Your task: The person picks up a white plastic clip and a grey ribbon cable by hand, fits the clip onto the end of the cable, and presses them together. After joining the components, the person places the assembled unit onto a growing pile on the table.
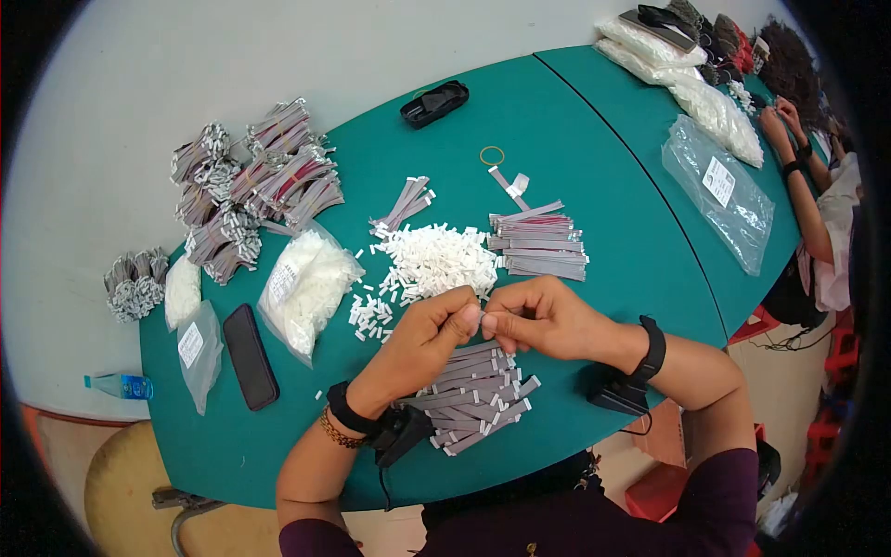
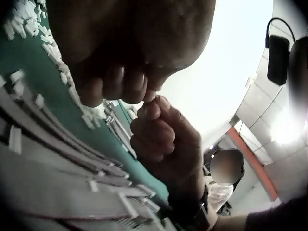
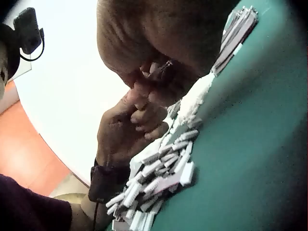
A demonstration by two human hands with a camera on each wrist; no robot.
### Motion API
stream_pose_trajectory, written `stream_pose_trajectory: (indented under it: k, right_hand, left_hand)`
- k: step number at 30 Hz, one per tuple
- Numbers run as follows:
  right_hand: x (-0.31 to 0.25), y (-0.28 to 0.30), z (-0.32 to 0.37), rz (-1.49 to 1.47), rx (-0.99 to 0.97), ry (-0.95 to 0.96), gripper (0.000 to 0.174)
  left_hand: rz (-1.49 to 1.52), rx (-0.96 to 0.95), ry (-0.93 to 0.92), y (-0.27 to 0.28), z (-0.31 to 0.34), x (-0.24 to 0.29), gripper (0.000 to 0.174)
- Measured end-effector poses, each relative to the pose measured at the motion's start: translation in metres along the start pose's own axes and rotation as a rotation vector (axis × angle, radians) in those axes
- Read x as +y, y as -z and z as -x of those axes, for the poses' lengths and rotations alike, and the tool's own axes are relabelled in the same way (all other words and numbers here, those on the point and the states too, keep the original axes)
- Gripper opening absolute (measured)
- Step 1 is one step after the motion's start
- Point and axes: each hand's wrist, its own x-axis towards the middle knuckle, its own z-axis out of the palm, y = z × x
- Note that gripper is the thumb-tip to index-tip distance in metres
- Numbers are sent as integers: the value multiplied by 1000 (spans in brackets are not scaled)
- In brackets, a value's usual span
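Both hands meet over the near part of the table, fingertips together. My left hand [image 1: 422, 339] pinches something tiny and pale between thumb and forefinger, mostly hidden. Opposite it, my right hand [image 1: 552, 320] has its fingers curled, and the right wrist view shows a ribbon cable end with a white connector [image 3: 154, 68] inside them. Just below the hands lies a loose heap of grey ribbon cables [image 1: 473, 404] with white ends. Beyond the left hand spreads a pile of small white plastic pieces [image 1: 436, 265]. A neater stack of ribbon cables [image 1: 538, 249] lies beyond the right hand.
Left on the green table [image 1: 631, 232] are bundled cables [image 1: 288, 176], a bag of white pieces [image 1: 306, 283] and a phone [image 1: 251, 357]. A black case [image 1: 434, 104] and rubber band [image 1: 492, 155] lie farther back. Another person's hands [image 1: 781, 121] work at right, near a plastic bag [image 1: 719, 200].
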Motion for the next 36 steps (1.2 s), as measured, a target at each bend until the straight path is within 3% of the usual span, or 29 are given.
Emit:
stream_pose_trajectory:
  k: [9, 12, 15, 22, 25, 30, 36]
  right_hand:
    - [2, 3, -5, 16, 5, 101, 19]
    - [-7, 6, -3, 81, 17, 43, 21]
    - [-6, 4, -2, 98, 27, 26, 21]
    - [-7, 1, -6, 24, 79, -26, 19]
    - [-7, 9, -6, 118, 210, -19, 16]
    - [-3, 29, -11, -328, 318, 122, 11]
    - [-5, 23, -12, -488, 295, 188, 14]
  left_hand:
    - [-36, 53, -62, 8, 1, 11, 15]
    - [-72, 103, -104, 5, 1, 14, 14]
    - [-112, 90, -26, 3, 3, 11, 14]
    - [45, 103, -93, 6, 3, 6, 13]
    - [26, 184, -109, 14, 2, 0, 14]
    - [90, 272, -119, 21, 2, 16, 10]
    - [30, 272, -36, 6, 1, 13, 5]
